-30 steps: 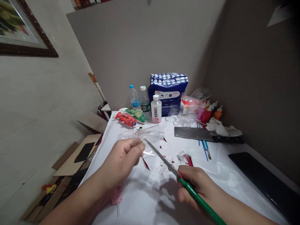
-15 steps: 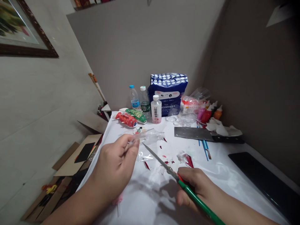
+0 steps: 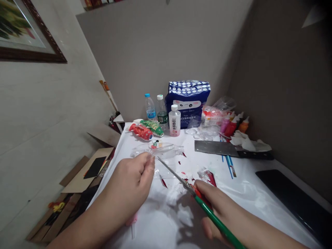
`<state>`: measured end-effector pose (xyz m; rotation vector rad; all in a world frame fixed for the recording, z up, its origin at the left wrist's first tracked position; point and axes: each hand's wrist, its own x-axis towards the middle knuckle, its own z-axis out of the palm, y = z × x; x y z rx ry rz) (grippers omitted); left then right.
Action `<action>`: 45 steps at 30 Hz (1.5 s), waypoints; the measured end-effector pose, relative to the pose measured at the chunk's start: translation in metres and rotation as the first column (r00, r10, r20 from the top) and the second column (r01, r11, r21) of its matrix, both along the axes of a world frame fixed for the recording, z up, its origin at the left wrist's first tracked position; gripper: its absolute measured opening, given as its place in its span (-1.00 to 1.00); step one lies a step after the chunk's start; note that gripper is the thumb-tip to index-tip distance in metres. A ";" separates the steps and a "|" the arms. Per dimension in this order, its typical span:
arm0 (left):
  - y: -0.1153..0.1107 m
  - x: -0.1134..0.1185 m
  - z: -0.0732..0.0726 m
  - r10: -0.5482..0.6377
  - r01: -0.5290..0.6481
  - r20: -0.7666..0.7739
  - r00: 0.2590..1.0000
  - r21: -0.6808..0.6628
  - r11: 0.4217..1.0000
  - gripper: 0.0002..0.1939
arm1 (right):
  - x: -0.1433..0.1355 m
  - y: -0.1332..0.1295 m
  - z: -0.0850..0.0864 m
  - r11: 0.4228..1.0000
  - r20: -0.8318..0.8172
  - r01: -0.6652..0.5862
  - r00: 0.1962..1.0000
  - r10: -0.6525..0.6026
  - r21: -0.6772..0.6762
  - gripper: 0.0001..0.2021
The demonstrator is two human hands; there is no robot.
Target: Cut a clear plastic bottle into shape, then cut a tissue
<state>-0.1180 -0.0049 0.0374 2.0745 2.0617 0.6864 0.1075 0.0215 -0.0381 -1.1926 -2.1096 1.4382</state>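
Observation:
Pinched fingers of my left hand (image 3: 135, 176) hold a clear plastic piece (image 3: 164, 149) that sticks out to the upper right. My right hand (image 3: 216, 207) is wrapped round the red and green handles of a pair of scissors (image 3: 185, 183). The scissors' tip points up-left, close beside my left fingertips. Behind the held piece, a clear plastic bottle (image 3: 178, 150) lies on its side. Dark red scraps (image 3: 163, 182) and a crumpled clear and red piece (image 3: 207, 175) lie on the white-covered table (image 3: 155, 221).
Three upright bottles (image 3: 174, 121) stand before a blue bag (image 3: 190, 93) at the back. Red and green fish-shaped items (image 3: 141, 131) lie back left. A cleaver (image 3: 216, 147), brushes (image 3: 229, 166), paint bottles (image 3: 230, 128) and a black slab (image 3: 290, 193) are on the right.
My right hand's thumb and fingers have spread further apart on the scissor handles. The clear piece in my left hand has turned slightly. The whole view has shifted a little.

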 end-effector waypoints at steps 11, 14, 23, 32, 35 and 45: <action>0.004 0.002 -0.001 -0.084 0.084 0.019 0.996 -0.033 0.996 -0.64 | -0.005 -0.001 0.002 0.993 -0.085 -0.024 0.996 0.035 0.119 -0.75; 0.004 0.003 -0.001 -0.086 0.089 0.069 0.994 -0.044 0.995 -0.62 | -0.006 -0.002 0.005 0.992 -0.085 -0.030 0.996 0.041 0.123 -0.79; 0.002 0.002 0.001 -0.125 0.141 0.213 0.969 -0.059 0.988 -0.60 | 0.000 0.001 -0.026 0.973 -0.124 -0.021 0.991 0.051 0.230 -0.63; 0.004 0.003 -0.002 -0.148 0.167 0.297 0.943 -0.038 0.985 -0.59 | 0.000 0.003 -0.020 0.947 -0.084 -0.048 0.993 0.079 0.319 -0.48; 0.004 0.005 -0.003 -0.150 0.153 0.298 0.943 0.014 0.988 -0.61 | 0.002 0.004 -0.014 0.954 -0.050 -0.042 0.997 0.060 0.297 -0.43; 0.000 0.001 -0.003 -0.142 0.117 0.169 0.975 0.148 0.982 -0.76 | 0.005 0.006 -0.015 0.950 -0.012 -0.066 0.997 0.074 0.306 -0.40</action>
